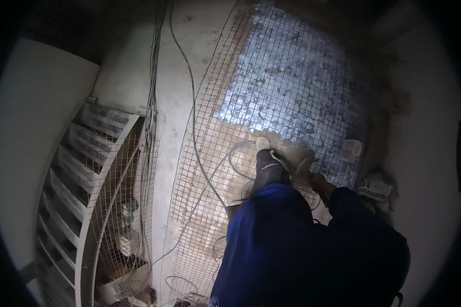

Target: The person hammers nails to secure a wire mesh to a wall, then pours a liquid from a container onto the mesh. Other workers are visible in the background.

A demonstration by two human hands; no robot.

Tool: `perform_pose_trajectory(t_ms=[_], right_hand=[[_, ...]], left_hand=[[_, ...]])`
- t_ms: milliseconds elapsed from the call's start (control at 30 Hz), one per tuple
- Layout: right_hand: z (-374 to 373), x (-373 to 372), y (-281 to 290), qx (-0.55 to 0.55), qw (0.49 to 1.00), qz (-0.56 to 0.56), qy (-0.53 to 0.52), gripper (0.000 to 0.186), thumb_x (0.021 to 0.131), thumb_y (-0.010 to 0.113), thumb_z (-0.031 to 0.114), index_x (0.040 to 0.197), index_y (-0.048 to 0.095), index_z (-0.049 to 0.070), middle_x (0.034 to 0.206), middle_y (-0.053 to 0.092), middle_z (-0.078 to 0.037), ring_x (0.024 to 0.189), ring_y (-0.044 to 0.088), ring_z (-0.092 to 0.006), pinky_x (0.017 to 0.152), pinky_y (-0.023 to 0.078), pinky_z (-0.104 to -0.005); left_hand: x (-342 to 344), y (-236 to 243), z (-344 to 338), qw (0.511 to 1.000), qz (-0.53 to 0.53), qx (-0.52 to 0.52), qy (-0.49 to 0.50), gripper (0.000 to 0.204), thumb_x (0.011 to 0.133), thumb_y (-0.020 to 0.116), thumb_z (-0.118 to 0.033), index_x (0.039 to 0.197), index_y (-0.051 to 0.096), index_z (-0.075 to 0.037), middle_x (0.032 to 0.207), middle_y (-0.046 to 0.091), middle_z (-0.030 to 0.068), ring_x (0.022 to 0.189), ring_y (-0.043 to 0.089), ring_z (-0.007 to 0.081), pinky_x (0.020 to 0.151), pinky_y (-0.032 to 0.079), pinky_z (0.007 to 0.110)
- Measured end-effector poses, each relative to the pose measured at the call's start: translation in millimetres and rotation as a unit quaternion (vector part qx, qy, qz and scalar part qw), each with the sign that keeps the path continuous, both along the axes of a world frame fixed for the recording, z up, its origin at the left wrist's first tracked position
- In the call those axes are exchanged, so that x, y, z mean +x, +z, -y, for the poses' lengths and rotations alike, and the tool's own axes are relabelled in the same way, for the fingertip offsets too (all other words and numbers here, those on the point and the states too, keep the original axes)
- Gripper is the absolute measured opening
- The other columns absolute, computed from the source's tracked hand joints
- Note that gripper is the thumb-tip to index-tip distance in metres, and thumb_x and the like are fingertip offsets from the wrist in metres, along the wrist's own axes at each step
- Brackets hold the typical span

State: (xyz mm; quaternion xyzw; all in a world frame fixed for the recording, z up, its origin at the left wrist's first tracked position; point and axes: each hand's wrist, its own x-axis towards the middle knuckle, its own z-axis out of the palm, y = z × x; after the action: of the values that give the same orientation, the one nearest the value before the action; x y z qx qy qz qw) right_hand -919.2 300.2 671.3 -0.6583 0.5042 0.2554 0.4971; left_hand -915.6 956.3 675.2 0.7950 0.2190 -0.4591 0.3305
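My right hand (pixel 319 183) reaches down from the dark blue sleeve at the lower right. Its fingers look closed around a dull brownish tool (pixel 305 166) with a flat, blade-like end; dim light hides its exact kind. My left hand does not show. Under and ahead of the hand lies wire mesh (pixel 202 169) in a square grid. A patchy, shiny blue-white layer (pixel 292 77) shows through the mesh in the upper right, ending in a ragged edge just beyond my hand. My dark shoe (pixel 271 165) with a pale toe stands on the mesh beside that edge.
Grey cables (pixel 192 97) run along the floor and loop near my foot. A pale slatted metal frame (pixel 82 204) leans at the left, with clutter and a white box (pixel 125 286) near it. A small pale box (pixel 352 150) and a crumpled bag (pixel 378 189) lie at the right.
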Motion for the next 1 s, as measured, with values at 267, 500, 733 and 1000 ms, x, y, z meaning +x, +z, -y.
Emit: perform_pose_trajectory(t_ms=[267,500,733,1000], right_hand=[[106.7,79.1,14.3,0.051,0.989,-0.010,-0.136,0.041,0.079,0.062,0.008,0.118,0.053,0.003,0.064,0.054,-0.010,0.046,0.054,-0.0217,0.040,0.044,-0.0398],[170.4,114.2,11.5,0.043,0.989,-0.011,-0.142,0.048,0.077,0.063,0.003,0.124,0.052,0.003,0.069,0.059,-0.011,0.048,0.056,-0.0216,0.041,0.047,-0.0391],[186.2,94.1,-16.7,0.134,0.966,-0.058,-0.214,0.033,0.081,0.066,0.010,0.110,0.057,-0.002,0.065,0.059,-0.011,0.048,0.059,-0.0228,0.042,0.049,-0.0396],[130.4,118.9,57.2,0.172,0.947,-0.004,-0.273,0.014,0.081,0.066,0.013,0.074,0.065,0.000,0.060,0.062,-0.014,0.050,0.063,-0.0246,0.047,0.050,-0.0390]], left_hand=[[143.1,23.7,128.9,0.960,-0.032,-0.209,0.184,0.051,0.083,0.065,-0.006,0.131,0.054,0.003,0.088,0.071,0.0128,0.071,0.065,0.0155,0.060,0.050,0.025],[226.2,14.9,182.0,0.988,-0.023,-0.030,-0.153,0.061,0.081,0.074,-0.028,0.130,0.055,0.003,0.089,0.072,0.0146,0.076,0.067,0.0159,0.064,0.052,0.027],[313.9,-11.7,232.0,0.982,-0.099,-0.053,-0.155,0.048,0.084,0.066,-0.015,0.130,0.056,-0.002,0.081,0.070,0.0116,0.066,0.064,0.0157,0.057,0.051,0.030],[622.6,-61.0,345.5,0.972,-0.209,0.008,-0.111,0.043,0.086,0.060,-0.007,0.129,0.058,-0.009,0.078,0.069,0.0067,0.056,0.061,0.0118,0.046,0.047,0.028]])
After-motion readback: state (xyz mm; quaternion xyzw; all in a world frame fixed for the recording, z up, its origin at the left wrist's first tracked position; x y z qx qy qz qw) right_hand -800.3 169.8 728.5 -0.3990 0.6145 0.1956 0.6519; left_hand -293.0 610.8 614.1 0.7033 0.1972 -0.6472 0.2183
